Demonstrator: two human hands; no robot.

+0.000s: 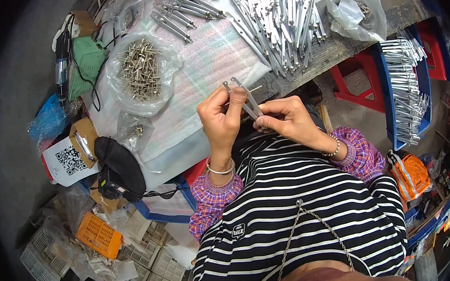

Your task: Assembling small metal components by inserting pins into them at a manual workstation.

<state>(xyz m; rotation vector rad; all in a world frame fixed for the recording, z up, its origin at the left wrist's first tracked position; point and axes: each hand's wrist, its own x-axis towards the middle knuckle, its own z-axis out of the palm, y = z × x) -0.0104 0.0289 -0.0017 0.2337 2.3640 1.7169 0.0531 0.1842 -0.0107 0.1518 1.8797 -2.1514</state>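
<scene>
Clear plastic bag of short grey metal pins (139, 70) on the table (206, 70); left hand (222, 117) and right hand (286, 120), both clamped on a hinged pair of slim silver metal bars (245, 101) above the table's near edge; heap of similar bars (278, 15) behind.

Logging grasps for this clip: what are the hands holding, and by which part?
Both hands pinch a pair of thin metal strips. The left hand grips their upper part, the right hand their lower end; the tips stick out above the fingers.
</scene>
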